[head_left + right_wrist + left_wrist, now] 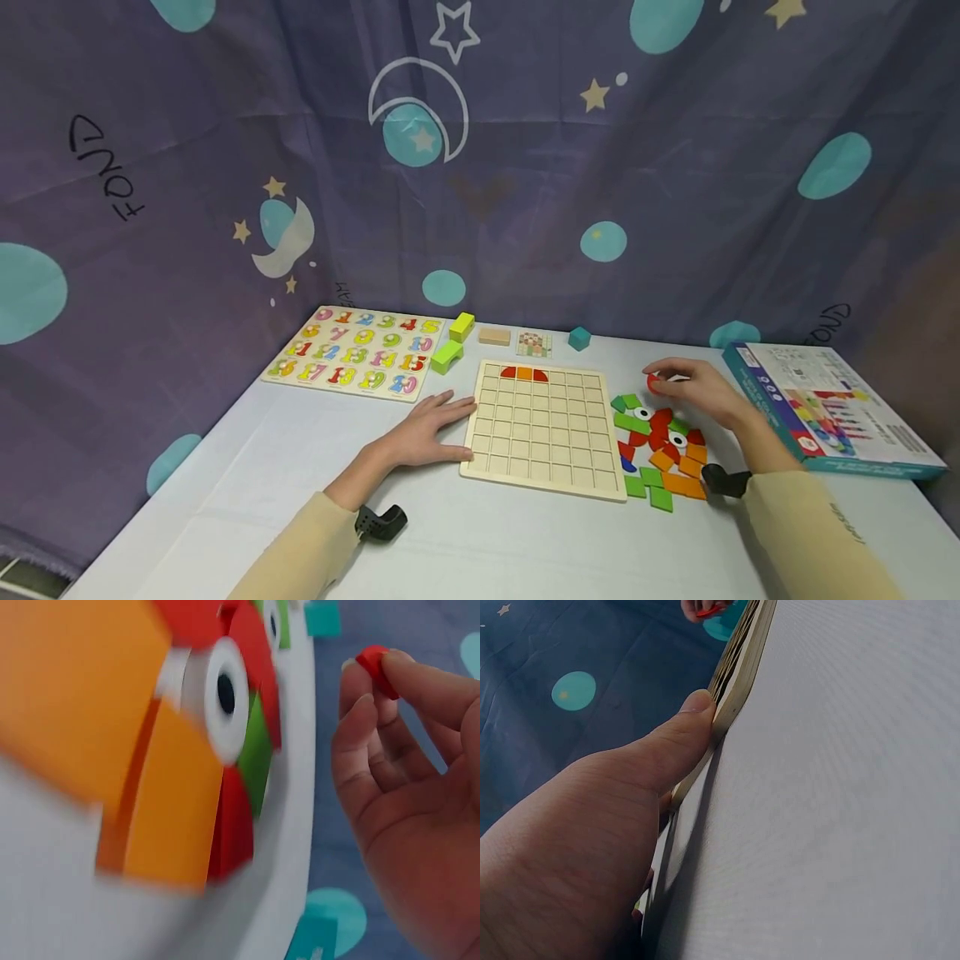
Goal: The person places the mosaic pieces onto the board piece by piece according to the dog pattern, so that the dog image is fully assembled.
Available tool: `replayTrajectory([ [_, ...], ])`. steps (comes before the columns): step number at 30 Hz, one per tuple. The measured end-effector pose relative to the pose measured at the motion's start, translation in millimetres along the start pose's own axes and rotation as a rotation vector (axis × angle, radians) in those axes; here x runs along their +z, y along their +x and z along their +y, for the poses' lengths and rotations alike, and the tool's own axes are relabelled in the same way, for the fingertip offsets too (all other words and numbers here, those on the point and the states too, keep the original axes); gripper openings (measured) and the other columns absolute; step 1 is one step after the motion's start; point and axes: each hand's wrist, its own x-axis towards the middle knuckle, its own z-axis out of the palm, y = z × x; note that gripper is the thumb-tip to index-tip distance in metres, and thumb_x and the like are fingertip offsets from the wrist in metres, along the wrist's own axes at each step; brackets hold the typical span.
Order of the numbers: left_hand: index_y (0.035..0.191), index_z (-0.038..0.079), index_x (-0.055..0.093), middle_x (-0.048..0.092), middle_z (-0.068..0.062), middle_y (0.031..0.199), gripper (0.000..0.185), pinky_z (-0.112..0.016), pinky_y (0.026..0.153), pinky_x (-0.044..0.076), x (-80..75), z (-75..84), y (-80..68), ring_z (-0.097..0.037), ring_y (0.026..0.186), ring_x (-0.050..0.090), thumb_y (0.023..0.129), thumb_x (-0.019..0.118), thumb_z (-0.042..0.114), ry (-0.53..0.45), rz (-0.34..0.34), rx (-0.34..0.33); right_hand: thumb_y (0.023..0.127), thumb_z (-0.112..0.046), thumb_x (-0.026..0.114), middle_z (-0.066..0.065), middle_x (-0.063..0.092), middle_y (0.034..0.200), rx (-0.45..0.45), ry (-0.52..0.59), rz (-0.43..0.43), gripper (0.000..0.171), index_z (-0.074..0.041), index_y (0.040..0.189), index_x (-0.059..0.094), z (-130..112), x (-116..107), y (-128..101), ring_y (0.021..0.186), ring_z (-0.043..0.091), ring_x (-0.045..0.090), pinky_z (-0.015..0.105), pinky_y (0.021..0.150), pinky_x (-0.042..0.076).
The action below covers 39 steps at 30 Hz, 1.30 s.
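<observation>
Left hand [429,432], fingers spread, touches the board [540,429] at nine o'clock. Right hand [705,393] pinches a red piece [652,383] beyond it at two o'clock. Judged best: brace the board, square the piece to it before release.

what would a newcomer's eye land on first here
Probably the pale grid board in the middle of the white table, with two red pieces and an orange one in its far row. Next, perhaps, the heap of bright pieces on its right. Near the heap's far end, the right hand pinches a small red piece.
</observation>
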Motion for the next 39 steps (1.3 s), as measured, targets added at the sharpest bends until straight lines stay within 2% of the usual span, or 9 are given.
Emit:
replayTrajectory([
  [7,0.154,0.02,0.046,0.038,0.006,0.16,0.081,-0.054,0.12,0.012,0.5,0.0,-0.6,-0.032,0.151,0.018,0.087,0.074,0.056,0.005,0.003,0.006,0.096,-0.019,0.069,0.018,0.059,0.118,0.014,0.038,-0.001,0.045,0.006,0.131,0.058,-20.2,18.9,16.3,0.104,0.032,0.056,0.034,0.086,0.052],
  [17,0.154,0.018,0.046,0.037,0.006,0.159,0.081,-0.055,0.12,0.012,-1.5,2.0,-0.4,-0.034,0.151,0.018,0.087,0.074,0.054,0.002,0.005,0.014,0.097,-0.012,0.067,0.018,0.06,0.109,-0.093,0.157,-0.082,0.034,0.009,0.122,0.06,-53.9,48.2,35.3,0.096,0.035,0.064,0.045,0.087,0.057],
  [29,0.154,0.018,0.046,0.037,0.007,0.159,0.081,-0.055,0.12,0.014,-1.3,0.6,-1.7,-0.033,0.152,0.017,0.087,0.074,0.054,-0.011,0.005,0.008,0.097,-0.009,0.068,0.016,0.065,0.102,-0.215,0.145,-0.159,0.024,0.007,0.113,0.064,-84.2,89.7,57.5,0.097,0.04,0.063,0.055,0.089,0.051],
  [34,0.154,0.019,0.046,0.036,0.008,0.16,0.081,-0.055,0.12,0.013,-1.1,0.6,-1.9,-0.032,0.152,0.017,0.087,0.074,0.055,-0.01,0.002,0.0,0.095,-0.006,0.069,0.014,0.065,0.102,-0.23,0.152,-0.168,0.017,0.005,0.108,0.067,-89.6,107.5,69.0,0.096,0.03,0.06,0.049,0.086,0.053],
  [39,0.154,0.021,0.046,0.036,0.009,0.16,0.081,-0.054,0.12,0.013,-0.5,-0.1,-1.6,-0.031,0.152,0.016,0.087,0.073,0.057,-0.012,-0.002,-0.012,0.093,-0.003,0.07,0.014,0.065,0.103,-0.23,0.143,-0.16,0.014,0.004,0.104,0.069,-96.9,122.0,78.8,0.092,0.028,0.06,0.043,0.082,0.054],
])
